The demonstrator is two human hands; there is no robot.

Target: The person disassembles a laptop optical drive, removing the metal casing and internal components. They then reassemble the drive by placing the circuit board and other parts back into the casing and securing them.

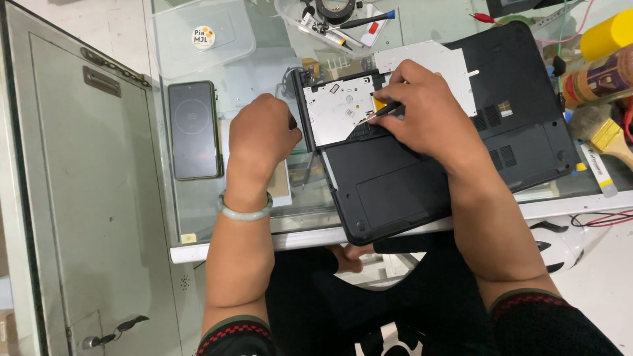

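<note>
Two hands (264,135) (425,109) on black laptop (422,178); round label (204,36) on clear box (198,39)

phone (193,130) left of laptop (448,151); drive (339,117) in laptop; box (201,36) behind phone

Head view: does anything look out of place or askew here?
Yes. The black laptop lies underside up, its near corner hanging past the edge of the glass table. Its silver optical drive sticks partly out of the side. The right hand holds a thin tool to it; the left hand steadies the drive's edge.
</note>
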